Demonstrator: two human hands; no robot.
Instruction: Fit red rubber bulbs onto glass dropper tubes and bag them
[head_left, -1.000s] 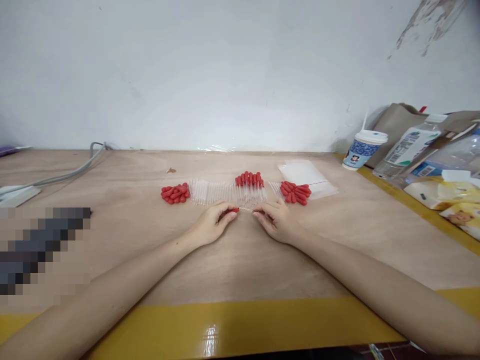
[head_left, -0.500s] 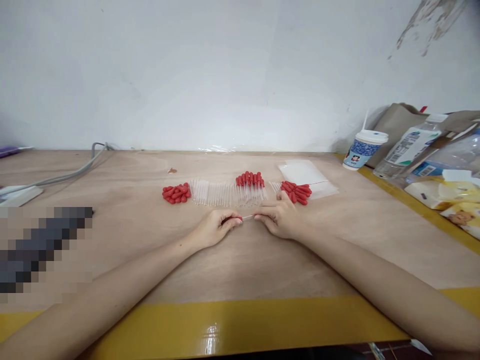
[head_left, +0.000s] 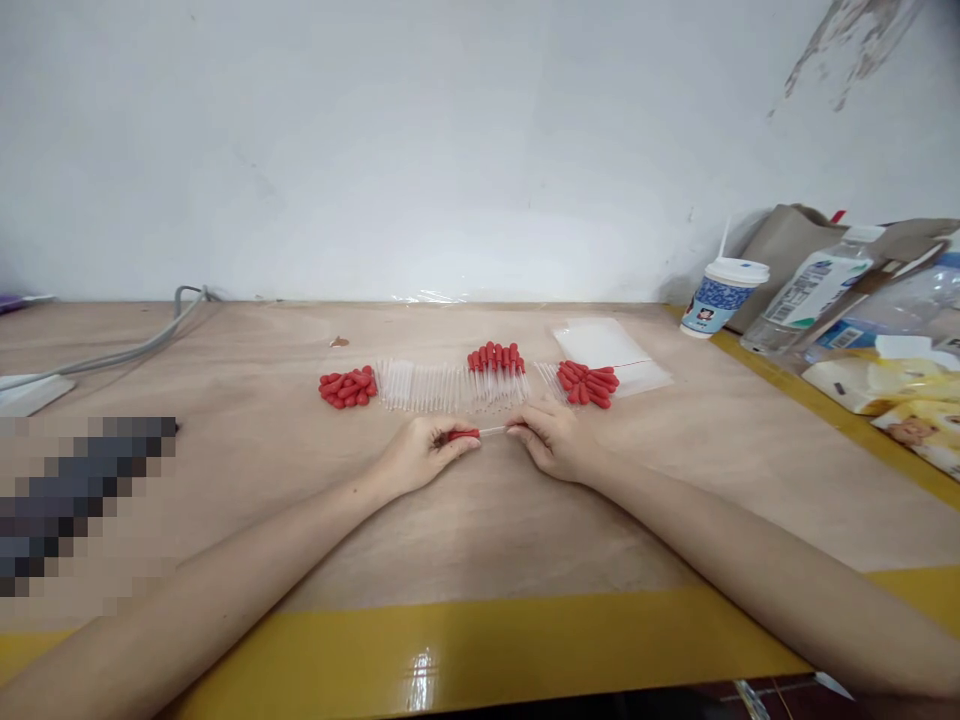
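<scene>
Pinched between the thumb and fingers of my left hand (head_left: pixel 416 455) is a red rubber dropper bulb (head_left: pixel 463 434). Out of the bulb's right end runs a thin clear dropper tube (head_left: pixel 493 430); its other end is in the closed fingertips of my right hand (head_left: pixel 559 440). Just beyond the hands lie a row of loose clear tubes (head_left: pixel 420 385) and a group of droppers (head_left: pixel 495 360) with red bulbs on top. One heap of red bulbs (head_left: pixel 347 388) is at the left of the row, another heap of red bulbs (head_left: pixel 590 383) at the right.
White plastic sheets or bags (head_left: pixel 600 345) lie behind the right heap. A paper cup with a straw (head_left: pixel 724 298), a bottle (head_left: pixel 817 285) and yellow packets (head_left: pixel 922 415) crowd the right side. A grey cable (head_left: pixel 150 345) crosses the back left. Yellow tape (head_left: pixel 420 640) lines the front edge.
More of the red bulb shows in my left hand as its fingers have shifted. My right index finger has come down from its raised position. The view has shifted slightly.
</scene>
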